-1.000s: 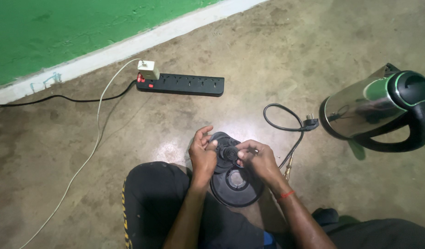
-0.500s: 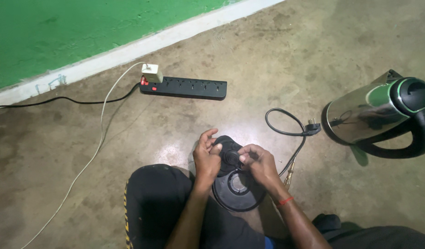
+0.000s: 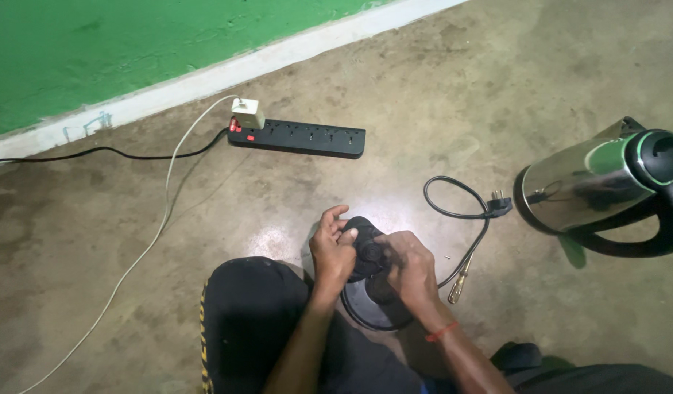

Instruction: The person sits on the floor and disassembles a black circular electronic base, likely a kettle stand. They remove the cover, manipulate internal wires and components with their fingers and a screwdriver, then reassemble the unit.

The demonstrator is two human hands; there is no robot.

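My left hand (image 3: pixel 333 250) sits just to the left of the grip, wrist bent, forearm rising from the lower edge past my left knee (image 3: pixel 249 314). Its index finger lifts free and curls above the grip; the thumb and remaining fingers press in from that side. My right hand (image 3: pixel 409 266) closes over the grip from the right and above, knuckles up, fingers folded down. A red band (image 3: pixel 441 333) circles my right wrist. Both hands meet, touching.
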